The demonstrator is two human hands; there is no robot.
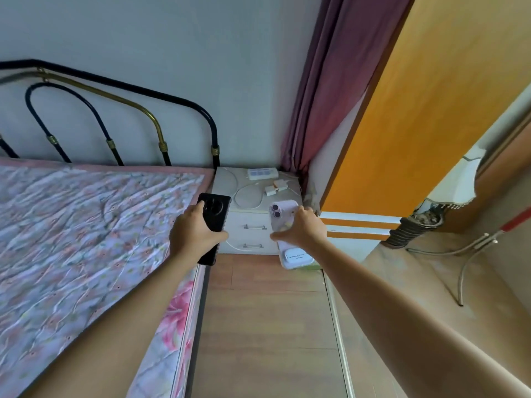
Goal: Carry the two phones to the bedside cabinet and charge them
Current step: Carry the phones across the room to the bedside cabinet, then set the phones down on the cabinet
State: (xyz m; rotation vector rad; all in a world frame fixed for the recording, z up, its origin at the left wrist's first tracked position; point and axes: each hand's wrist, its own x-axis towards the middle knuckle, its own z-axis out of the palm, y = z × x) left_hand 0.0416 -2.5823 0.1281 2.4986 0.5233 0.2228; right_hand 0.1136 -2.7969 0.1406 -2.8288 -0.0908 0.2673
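A glossy black slab phone with a round camera ring [214,225] is held back-up in the left hand [192,231], the grip closed around its edges. A pale lilac phone with twin lenses and a white stand stuck low on its back [283,225] sits the same way in the right hand [301,228], fingers wrapped over its upper half. Both are carried out in front, in the air, short of the low white two-drawer bedside cabinet [253,231] ahead.

On the cabinet top lie coiled white charging cables [247,196], small white plug adapters [274,188] and, against the wall, a white power strip [262,173]. A bed with a floral quilt [86,219] runs along the left; a mauve curtain [321,96] and an orange wardrobe [416,110] stand to the right.

By my reading the carrying is nearly finished. Setting the phones down and plugging a cable into each is all still to do.
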